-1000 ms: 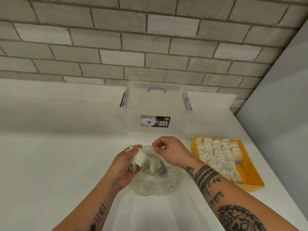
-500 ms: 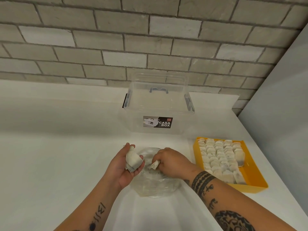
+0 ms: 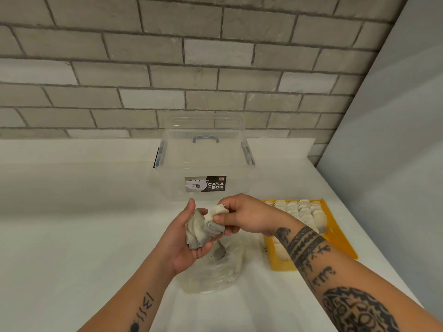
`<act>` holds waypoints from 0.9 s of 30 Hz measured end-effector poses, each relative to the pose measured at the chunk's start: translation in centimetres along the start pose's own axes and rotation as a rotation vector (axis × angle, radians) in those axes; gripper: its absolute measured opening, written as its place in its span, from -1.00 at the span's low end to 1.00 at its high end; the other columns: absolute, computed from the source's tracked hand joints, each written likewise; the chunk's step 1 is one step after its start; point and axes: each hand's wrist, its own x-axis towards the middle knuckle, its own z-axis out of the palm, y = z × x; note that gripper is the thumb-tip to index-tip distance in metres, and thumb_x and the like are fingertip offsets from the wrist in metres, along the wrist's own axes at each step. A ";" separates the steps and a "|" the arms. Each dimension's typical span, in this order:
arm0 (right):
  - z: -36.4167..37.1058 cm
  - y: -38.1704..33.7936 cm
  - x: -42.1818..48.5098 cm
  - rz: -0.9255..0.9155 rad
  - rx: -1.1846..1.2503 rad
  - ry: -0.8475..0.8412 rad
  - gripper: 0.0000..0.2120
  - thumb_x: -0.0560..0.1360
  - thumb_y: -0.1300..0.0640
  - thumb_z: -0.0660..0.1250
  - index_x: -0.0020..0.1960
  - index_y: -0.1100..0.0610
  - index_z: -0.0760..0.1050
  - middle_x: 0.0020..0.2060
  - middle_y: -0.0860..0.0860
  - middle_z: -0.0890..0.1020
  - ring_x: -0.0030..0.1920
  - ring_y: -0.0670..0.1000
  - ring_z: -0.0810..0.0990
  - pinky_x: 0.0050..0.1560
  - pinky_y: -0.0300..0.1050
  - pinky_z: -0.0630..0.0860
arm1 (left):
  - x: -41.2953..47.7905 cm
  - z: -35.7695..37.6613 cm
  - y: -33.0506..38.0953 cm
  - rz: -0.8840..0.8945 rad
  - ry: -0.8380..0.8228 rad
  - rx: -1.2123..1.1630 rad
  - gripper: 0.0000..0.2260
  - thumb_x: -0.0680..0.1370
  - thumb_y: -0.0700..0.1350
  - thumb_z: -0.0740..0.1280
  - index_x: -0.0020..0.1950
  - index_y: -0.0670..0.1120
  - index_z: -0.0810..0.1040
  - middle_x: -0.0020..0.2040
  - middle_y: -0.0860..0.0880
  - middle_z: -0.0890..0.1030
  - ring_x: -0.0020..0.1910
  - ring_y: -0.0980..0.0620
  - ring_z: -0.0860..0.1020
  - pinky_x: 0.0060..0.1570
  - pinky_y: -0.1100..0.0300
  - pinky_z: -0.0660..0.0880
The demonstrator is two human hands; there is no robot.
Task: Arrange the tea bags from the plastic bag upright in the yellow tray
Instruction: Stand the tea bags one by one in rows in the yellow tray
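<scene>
White counter [image 3: 72,236]; hands [image 3: 189,238] cupping tea bags [image 3: 199,230].

Both hands have risen off the plastic bag [image 3: 215,271] — right hand [image 3: 242,216] now meets the left-hand [image 3: 189,238] bundle.

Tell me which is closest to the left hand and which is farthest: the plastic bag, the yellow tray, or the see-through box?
From the left hand:
1. Plastic bag, just under it and a bit right.
2. Clear box, behind it toward the brick wall.
3. Yellow tray, off to the right, past the right hand.
</scene>
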 end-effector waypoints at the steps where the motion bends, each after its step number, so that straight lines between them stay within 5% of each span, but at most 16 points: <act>1: -0.4 0.2 -0.2 0.014 -0.006 0.012 -0.93 0.58 0.15 0.39 -0.06 0.13 0.59 -0.26 -0.03 0.66 -0.26 -0.06 0.64 -0.20 -0.17 0.54 | 0.0 0.7 -0.1 -0.008 -0.046 0.041 -0.35 0.46 0.33 0.39 0.38 -0.08 0.51 0.26 -0.25 0.64 0.26 -0.26 0.61 -0.39 0.16 0.59; 5: -2.0 1.8 -1.1 0.034 -0.062 0.112 -0.84 0.50 0.16 0.48 0.01 0.23 0.61 -0.27 0.02 0.65 -0.29 -0.05 0.62 -0.17 -0.08 0.55 | 0.2 3.5 -0.5 0.021 -0.120 0.225 -0.49 0.49 0.13 0.39 0.34 -0.12 0.52 0.16 -0.24 0.69 0.00 -0.15 0.71 -0.34 0.21 0.59; 9: -3.1 3.1 -2.2 0.028 -0.050 0.287 -0.75 0.37 0.22 0.59 0.00 0.13 0.62 -0.25 -0.04 0.67 -0.32 -0.12 0.61 -0.20 -0.19 0.58 | 1.2 5.6 -1.4 0.043 -0.143 0.280 -0.51 0.50 0.07 0.42 0.36 -0.14 0.49 0.17 -0.22 0.68 0.02 -0.17 0.69 -0.29 0.16 0.62; 14: -4.5 5.6 -4.0 0.018 -0.064 0.489 -0.69 0.36 0.05 0.60 0.04 -0.05 0.58 -0.17 -0.14 0.58 -0.24 -0.20 0.54 -0.22 -0.41 0.45 | 3.4 8.5 -3.2 0.089 -0.125 0.319 -0.59 0.54 0.01 0.41 0.33 -0.12 0.52 0.12 -0.19 0.70 0.10 -0.19 0.68 -0.26 0.12 0.65; 21: -9.1 8.7 -6.2 -0.014 0.013 0.529 -0.81 0.48 0.11 0.48 0.09 -0.04 0.61 -0.14 -0.06 0.63 -0.24 -0.25 0.56 -0.15 -0.35 0.49 | 6.6 13.6 -4.5 0.178 -0.064 0.333 -0.79 0.58 -0.17 0.40 0.20 -0.04 0.54 0.00 -0.13 0.70 -0.09 -0.08 0.70 -0.27 0.17 0.58; 27: -13.5 10.5 -7.3 -0.036 0.071 0.591 -0.90 0.48 0.06 0.49 -0.01 -0.03 0.64 -0.24 -0.08 0.65 -0.27 -0.16 0.62 -0.10 -0.16 0.61 | 9.4 18.1 -5.5 0.282 -0.002 0.367 -0.75 0.52 -0.23 0.48 0.13 -0.05 0.52 -0.07 -0.08 0.66 -0.19 0.06 0.65 -0.30 0.19 0.55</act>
